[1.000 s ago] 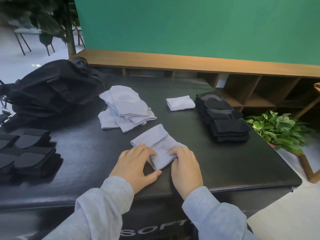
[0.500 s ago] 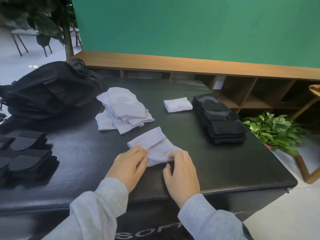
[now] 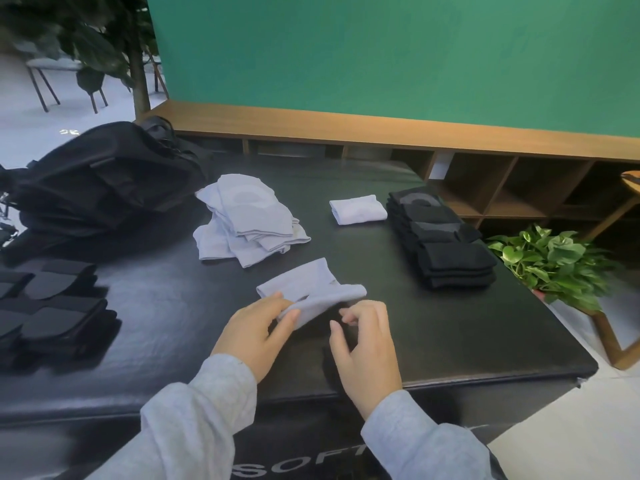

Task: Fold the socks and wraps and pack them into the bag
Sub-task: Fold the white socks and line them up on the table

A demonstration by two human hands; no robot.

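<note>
A pale lilac fabric sock (image 3: pixel 311 292) lies partly folded near the middle of the front edge of the black padded table (image 3: pixel 450 334). The left hand (image 3: pixel 254 336) pinches the sock's near left end between thumb and fingertips, lifting a fold of cloth. The right hand (image 3: pixel 367 344) hovers just beside the sock's right end with fingers curled; whether they touch the cloth I cannot tell. Behind the sock, toward the table's middle, sits a loose heap of pale lilac socks (image 3: pixel 247 221), and near the back edge a small folded white bundle (image 3: pixel 358 209). A neat stack of black socks (image 3: pixel 443 237) runs along the right edge. A black fabric backpack (image 3: pixel 104 174) slumps at the back left corner, with dark folded wraps (image 3: pixel 48 306) along the left edge.
</note>
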